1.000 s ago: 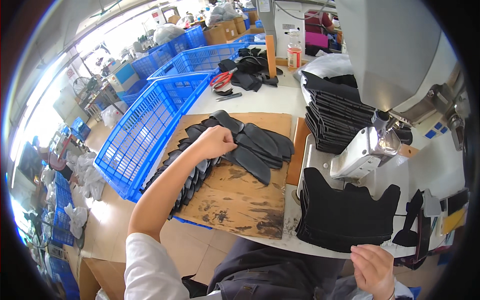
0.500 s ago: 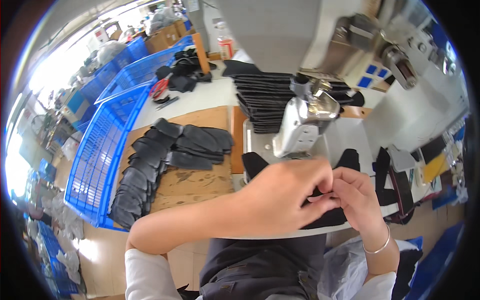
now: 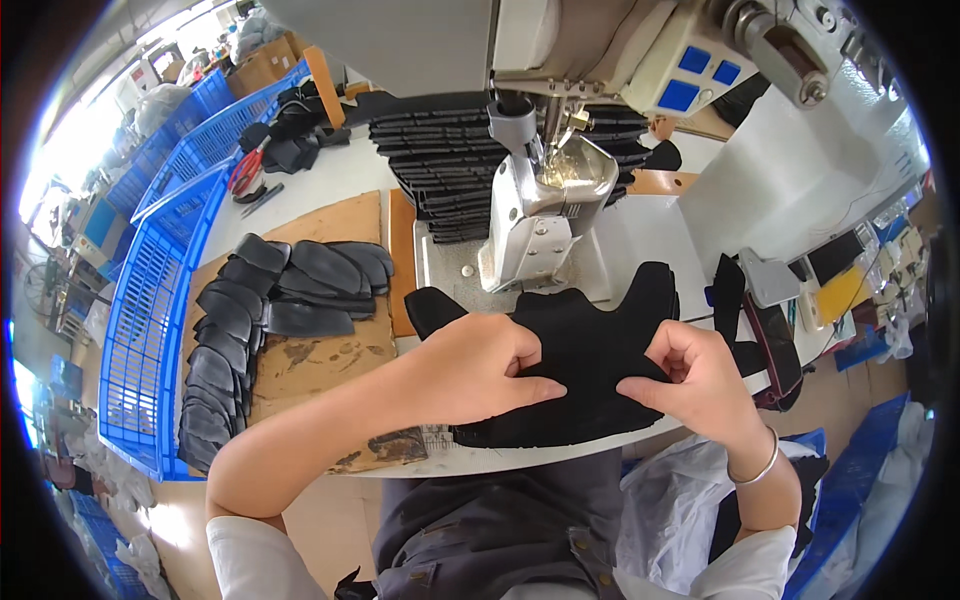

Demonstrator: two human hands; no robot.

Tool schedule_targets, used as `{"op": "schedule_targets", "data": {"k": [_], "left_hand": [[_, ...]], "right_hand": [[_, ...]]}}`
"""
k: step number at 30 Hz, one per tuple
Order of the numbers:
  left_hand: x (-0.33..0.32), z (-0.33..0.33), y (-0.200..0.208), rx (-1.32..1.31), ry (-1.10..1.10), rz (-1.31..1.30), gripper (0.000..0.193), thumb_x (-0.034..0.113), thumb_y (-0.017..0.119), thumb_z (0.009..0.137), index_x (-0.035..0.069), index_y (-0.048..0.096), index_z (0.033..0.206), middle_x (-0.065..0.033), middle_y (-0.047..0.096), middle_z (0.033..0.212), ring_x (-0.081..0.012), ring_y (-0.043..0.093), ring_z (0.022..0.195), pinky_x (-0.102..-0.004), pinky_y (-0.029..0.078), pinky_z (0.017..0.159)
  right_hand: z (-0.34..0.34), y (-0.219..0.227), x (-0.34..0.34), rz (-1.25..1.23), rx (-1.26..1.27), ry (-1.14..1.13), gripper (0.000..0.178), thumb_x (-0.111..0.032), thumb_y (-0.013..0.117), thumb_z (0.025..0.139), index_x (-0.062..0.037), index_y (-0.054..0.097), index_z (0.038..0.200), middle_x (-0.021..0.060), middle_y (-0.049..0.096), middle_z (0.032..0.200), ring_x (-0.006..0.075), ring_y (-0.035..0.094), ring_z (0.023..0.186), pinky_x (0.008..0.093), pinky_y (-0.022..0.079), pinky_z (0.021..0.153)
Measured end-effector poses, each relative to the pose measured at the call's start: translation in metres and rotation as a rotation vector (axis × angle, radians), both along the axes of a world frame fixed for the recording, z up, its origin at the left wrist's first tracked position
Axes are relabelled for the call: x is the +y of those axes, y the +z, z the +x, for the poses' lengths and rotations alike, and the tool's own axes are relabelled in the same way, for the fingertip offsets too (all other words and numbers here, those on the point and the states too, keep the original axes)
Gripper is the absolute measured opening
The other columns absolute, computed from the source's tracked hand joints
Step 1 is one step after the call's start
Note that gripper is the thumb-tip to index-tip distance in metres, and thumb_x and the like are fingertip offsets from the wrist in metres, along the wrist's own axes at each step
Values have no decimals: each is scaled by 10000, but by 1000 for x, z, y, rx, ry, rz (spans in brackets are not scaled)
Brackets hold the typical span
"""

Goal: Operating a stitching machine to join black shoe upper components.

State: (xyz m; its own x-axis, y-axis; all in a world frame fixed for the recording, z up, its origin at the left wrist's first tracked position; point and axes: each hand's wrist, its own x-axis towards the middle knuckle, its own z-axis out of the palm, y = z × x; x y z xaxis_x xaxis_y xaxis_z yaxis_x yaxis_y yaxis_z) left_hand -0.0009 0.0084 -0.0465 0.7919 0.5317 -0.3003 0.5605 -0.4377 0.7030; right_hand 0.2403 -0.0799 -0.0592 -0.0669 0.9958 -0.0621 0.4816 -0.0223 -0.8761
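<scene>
A flat, dark black fabric piece (image 3: 590, 340) with two upward arms and a broad lower edge lies in front of me, with more layers showing under its right side. Over its left part is my left hand (image 3: 485, 368), fingers curled and thumb stretched across the cloth. Above the right part, my right hand (image 3: 700, 378) has curled fingers and a thumb pointing inward. The hands are apart, thumbs facing each other. Whatever the curled fingers hold, if anything, is hidden. Just beyond the cloth stands the metal post of a sewing machine (image 3: 535, 225).
Overlapping dark grey pieces (image 3: 225, 325) lie on a worn brown board (image 3: 320, 375), beside a blue crate (image 3: 150, 370). Behind the machine post is a stack of black pieces (image 3: 440, 165). Red-handled scissors (image 3: 246, 172) rest at far left. A clear plastic bag (image 3: 665, 510) hangs below the table's right side.
My hands, earlier together at the fingertips, have separated, the left moving leftward. The black fabric piece now shows flat between them. The view has shifted, with the machine further left.
</scene>
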Motion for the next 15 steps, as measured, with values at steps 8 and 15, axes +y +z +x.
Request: {"op": "schedule_targets", "data": {"k": [8,15], "left_hand": [[-10,3,-2,-45,183,99,440,394,691,834,-38,612,813,-194,637,714,-375,636,691,-433,488,631],[-11,-1,-14,-77,154,171,509,447,741,773,-44,622,836,-206,643,738,-390,641,726,-431,497,654]], "right_hand": [[-10,2,1,-3,75,13,331,-31,803,717,-38,561,943,-70,432,679,2,364,616,179,295,539],[-12,0,5,89,-139,106,506,-115,833,692,-58,580,1126,6,353,635,107,330,566,270,314,518]]}}
